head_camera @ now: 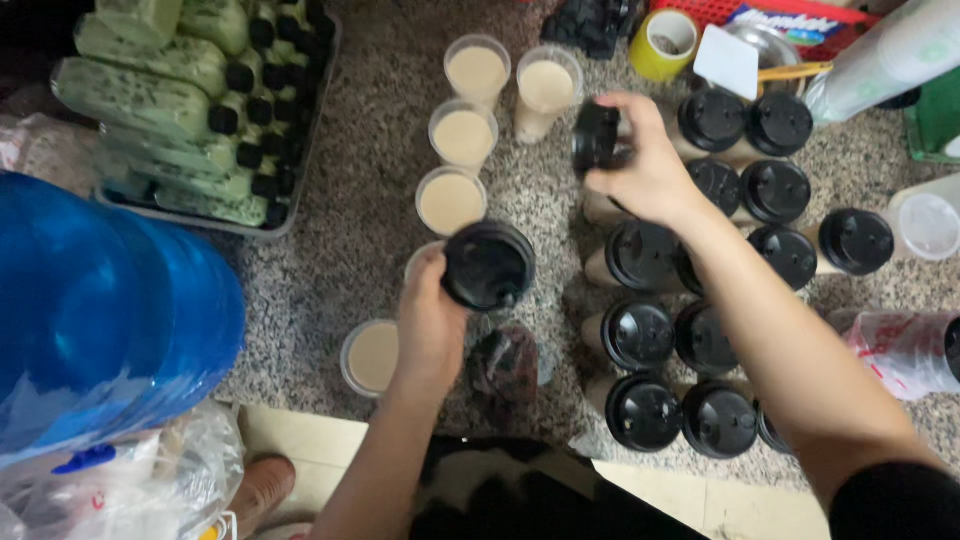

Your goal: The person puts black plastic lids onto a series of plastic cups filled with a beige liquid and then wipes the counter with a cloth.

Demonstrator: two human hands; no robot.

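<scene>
Tabletop point(370, 200), near its front edge: our left hand point(428, 320) grips a black lid point(488, 265) over open cups of milky tea point(451, 200); our right hand point(645, 165) holds another lid point(596, 137) above the capped cups point(640, 335)

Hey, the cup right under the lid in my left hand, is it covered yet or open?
Cannot tell. The black lid held by the left hand hides nearly all of that cup; only a rim sliver shows.
</scene>
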